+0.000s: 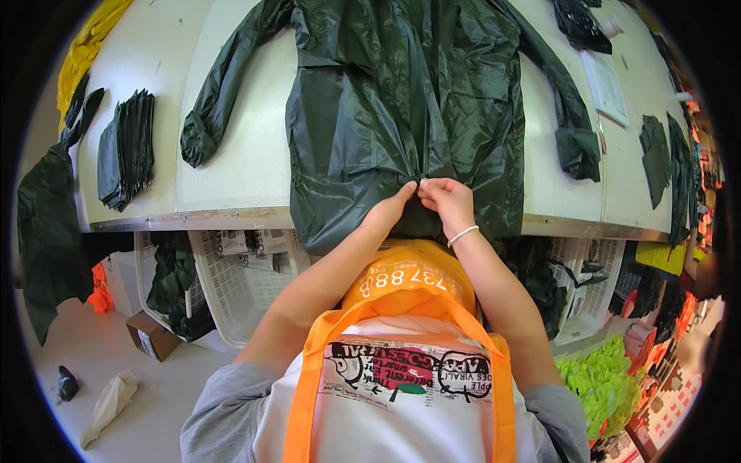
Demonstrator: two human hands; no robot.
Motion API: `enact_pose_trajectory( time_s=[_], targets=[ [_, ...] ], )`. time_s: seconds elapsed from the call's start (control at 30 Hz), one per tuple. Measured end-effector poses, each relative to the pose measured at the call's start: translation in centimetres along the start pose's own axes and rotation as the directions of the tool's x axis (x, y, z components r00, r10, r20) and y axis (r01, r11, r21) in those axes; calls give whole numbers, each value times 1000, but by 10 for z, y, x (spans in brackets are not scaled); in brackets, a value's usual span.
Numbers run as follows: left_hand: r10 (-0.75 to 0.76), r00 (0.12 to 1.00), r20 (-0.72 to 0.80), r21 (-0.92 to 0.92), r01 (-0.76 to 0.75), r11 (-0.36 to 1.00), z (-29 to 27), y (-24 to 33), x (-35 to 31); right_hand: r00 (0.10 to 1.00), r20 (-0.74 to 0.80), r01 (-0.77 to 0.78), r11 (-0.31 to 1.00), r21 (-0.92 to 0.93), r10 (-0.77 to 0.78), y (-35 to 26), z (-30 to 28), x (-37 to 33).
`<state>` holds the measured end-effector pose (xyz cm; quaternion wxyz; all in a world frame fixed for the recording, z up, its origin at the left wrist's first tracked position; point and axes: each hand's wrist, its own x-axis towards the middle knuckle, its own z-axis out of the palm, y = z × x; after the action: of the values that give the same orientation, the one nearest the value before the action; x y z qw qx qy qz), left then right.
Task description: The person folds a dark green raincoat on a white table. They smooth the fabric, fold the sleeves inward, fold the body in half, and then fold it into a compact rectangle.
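Note:
A dark green, shiny rain jacket [332, 116] lies spread on the white table, its front facing up and its lower edge hanging over the near side. At the lower end of the front opening, my left hand [392, 207] pinches the jacket's edge between thumb and fingers. Right beside it, my right hand [450, 202], with a white band on the wrist, pinches the opposite edge, fingers curled. The fingertips nearly meet. Whatever small fastener part lies between them is hidden. Both sleeves stretch out to the sides, the left sleeve [224, 92] and the right sleeve [562, 100] having bunched cuffs.
On the white table [231, 181], a stack of dark green pieces [126, 150] lies left; more dark pieces [654, 158] and a paper sheet [606, 89] lie right. White plastic baskets [231, 309] stand under the table edge. A cardboard box [154, 336] and bright yellow-green fabric [600, 382] are below.

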<state>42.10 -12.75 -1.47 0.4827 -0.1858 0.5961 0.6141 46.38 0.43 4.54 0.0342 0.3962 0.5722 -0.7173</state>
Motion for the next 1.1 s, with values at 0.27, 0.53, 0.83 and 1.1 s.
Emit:
enact_pose_trajectory(
  time_s=[0.27,0.53,0.83,1.1],
  targets=[
    [-200,979,-48,-106,194,975,11,18,-69,417,833,747,-384,-542,-365,-57,-9,41],
    [-542,840,29,-521,476,709,-6,-78,-95,295,833,526,-648,-550,-467,-170,63,216],
    [-527,794,-304,-157,503,850,17,-75,-94,311,939,714,-615,-334,-149,-172,120,275],
    [433,900,52,689,-346,636,-37,86,-59,154,962,913,-340,-226,-225,-162,82,269]
  ],
)
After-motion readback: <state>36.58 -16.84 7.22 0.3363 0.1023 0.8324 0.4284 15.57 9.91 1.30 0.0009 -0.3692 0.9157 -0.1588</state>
